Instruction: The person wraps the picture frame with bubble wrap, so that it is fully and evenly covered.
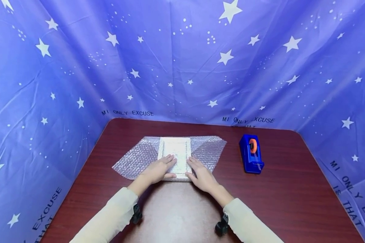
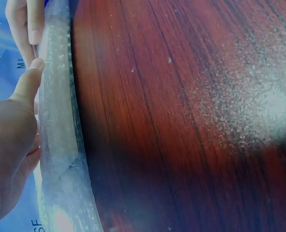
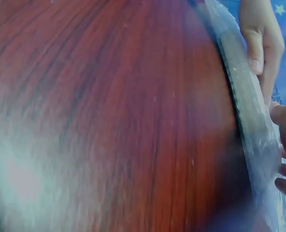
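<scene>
A white rectangular frame [image 1: 177,145] lies on a sheet of bubble wrap [image 1: 135,160], whose flaps spread out to its left and right. Clear wrap also covers the frame's near edge, seen close up as a bubble-wrapped side [image 2: 60,96] in the left wrist view. My left hand [image 1: 157,169] rests on the frame's left near part, fingers extended and thumb along the near edge. On the opposite side, my right hand [image 1: 203,176] lies with straight fingers over the right border. Both thumbs point inward, apart from each other.
A blue tape dispenser [image 1: 250,160] with an orange roll [image 1: 253,145] stands to the right of the wrap. Everything sits on a dark red wooden table [image 1: 292,189]. Blue curtains [image 1: 182,60] with white stars hang behind and at both sides.
</scene>
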Demonstrator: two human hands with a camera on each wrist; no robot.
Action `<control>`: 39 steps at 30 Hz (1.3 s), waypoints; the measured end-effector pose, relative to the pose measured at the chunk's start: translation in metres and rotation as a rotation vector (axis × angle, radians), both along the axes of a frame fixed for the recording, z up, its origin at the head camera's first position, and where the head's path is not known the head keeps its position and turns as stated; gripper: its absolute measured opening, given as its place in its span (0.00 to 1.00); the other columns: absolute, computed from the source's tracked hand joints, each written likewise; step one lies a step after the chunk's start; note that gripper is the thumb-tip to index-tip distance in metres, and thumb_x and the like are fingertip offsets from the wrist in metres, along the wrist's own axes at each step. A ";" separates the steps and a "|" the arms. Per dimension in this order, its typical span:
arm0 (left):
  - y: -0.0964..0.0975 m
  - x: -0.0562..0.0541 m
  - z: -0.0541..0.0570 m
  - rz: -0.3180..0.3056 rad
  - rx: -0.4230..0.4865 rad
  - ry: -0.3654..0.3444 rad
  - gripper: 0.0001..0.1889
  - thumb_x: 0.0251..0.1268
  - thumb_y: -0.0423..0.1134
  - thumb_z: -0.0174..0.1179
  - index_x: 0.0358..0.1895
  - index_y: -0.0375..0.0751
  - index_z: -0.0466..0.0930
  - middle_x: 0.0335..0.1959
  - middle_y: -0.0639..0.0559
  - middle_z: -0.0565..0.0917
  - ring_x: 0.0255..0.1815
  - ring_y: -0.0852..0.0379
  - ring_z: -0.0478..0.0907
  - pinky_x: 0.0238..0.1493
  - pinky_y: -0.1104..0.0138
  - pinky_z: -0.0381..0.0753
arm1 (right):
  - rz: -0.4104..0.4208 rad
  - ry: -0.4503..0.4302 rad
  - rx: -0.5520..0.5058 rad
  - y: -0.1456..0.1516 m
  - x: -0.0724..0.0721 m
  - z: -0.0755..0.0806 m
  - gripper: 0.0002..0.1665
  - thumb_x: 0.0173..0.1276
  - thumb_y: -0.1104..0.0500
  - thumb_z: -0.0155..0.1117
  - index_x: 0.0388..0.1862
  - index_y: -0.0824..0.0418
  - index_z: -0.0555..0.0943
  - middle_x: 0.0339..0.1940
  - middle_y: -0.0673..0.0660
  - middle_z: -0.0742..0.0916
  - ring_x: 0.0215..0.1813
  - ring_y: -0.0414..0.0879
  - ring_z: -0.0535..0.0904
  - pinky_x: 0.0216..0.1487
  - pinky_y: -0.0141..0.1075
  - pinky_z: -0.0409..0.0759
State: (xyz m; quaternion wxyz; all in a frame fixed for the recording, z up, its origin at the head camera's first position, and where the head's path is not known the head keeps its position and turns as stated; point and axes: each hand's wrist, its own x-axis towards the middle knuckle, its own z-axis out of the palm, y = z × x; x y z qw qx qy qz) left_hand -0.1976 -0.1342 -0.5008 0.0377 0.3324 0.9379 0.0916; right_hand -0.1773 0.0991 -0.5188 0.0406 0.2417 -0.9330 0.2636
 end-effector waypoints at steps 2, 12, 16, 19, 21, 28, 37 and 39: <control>0.000 0.001 0.000 -0.004 0.006 0.007 0.37 0.64 0.59 0.55 0.69 0.36 0.66 0.72 0.37 0.66 0.73 0.40 0.64 0.72 0.51 0.68 | -0.031 -0.007 -0.064 0.008 -0.002 -0.001 0.33 0.69 0.52 0.60 0.67 0.68 0.70 0.69 0.66 0.74 0.71 0.62 0.68 0.73 0.55 0.65; 0.000 0.002 -0.004 0.005 0.039 0.041 0.37 0.63 0.58 0.57 0.68 0.34 0.67 0.70 0.36 0.69 0.72 0.40 0.66 0.71 0.51 0.69 | -0.502 -0.020 -0.445 0.051 -0.022 0.006 0.26 0.64 0.61 0.63 0.60 0.70 0.75 0.59 0.70 0.82 0.58 0.62 0.80 0.61 0.48 0.80; 0.000 0.001 -0.004 0.008 0.042 0.032 0.37 0.63 0.58 0.57 0.68 0.34 0.67 0.70 0.36 0.69 0.72 0.40 0.66 0.71 0.51 0.69 | -0.665 -0.276 -0.671 0.060 -0.025 0.006 0.26 0.69 0.60 0.59 0.63 0.70 0.73 0.60 0.70 0.81 0.57 0.55 0.83 0.50 0.28 0.83; 0.001 0.002 -0.004 0.012 0.045 0.020 0.37 0.63 0.58 0.58 0.68 0.34 0.67 0.70 0.36 0.69 0.72 0.40 0.66 0.71 0.51 0.69 | -0.699 -0.432 -0.872 0.064 -0.026 0.005 0.27 0.72 0.62 0.54 0.67 0.73 0.67 0.63 0.73 0.77 0.51 0.43 0.84 0.49 0.22 0.81; 0.001 0.001 -0.003 0.014 0.044 0.017 0.37 0.62 0.58 0.58 0.68 0.35 0.67 0.70 0.36 0.69 0.72 0.40 0.66 0.71 0.51 0.69 | -0.691 -0.491 -1.009 0.065 -0.026 0.004 0.28 0.72 0.65 0.52 0.68 0.77 0.63 0.64 0.76 0.75 0.45 0.35 0.83 0.49 0.23 0.82; 0.002 0.001 -0.002 0.025 0.055 0.009 0.37 0.62 0.58 0.58 0.68 0.35 0.68 0.70 0.37 0.69 0.72 0.40 0.66 0.71 0.51 0.69 | -0.611 -0.641 -1.261 0.067 -0.027 0.005 0.32 0.72 0.68 0.49 0.71 0.80 0.55 0.36 0.51 0.85 0.35 0.29 0.81 0.48 0.22 0.82; 0.002 0.002 -0.003 0.025 0.066 0.015 0.37 0.61 0.58 0.59 0.67 0.35 0.68 0.69 0.36 0.70 0.71 0.40 0.67 0.70 0.51 0.69 | -0.445 -0.801 -1.288 0.056 -0.029 0.006 0.31 0.73 0.70 0.46 0.72 0.79 0.53 0.39 0.48 0.86 0.40 0.33 0.83 0.51 0.24 0.82; 0.002 0.002 -0.003 0.024 0.068 0.016 0.37 0.61 0.58 0.59 0.67 0.35 0.68 0.69 0.36 0.70 0.71 0.40 0.67 0.71 0.51 0.69 | -0.428 -0.778 -1.284 0.053 -0.031 0.007 0.30 0.73 0.70 0.46 0.71 0.78 0.55 0.44 0.52 0.86 0.41 0.33 0.84 0.51 0.25 0.83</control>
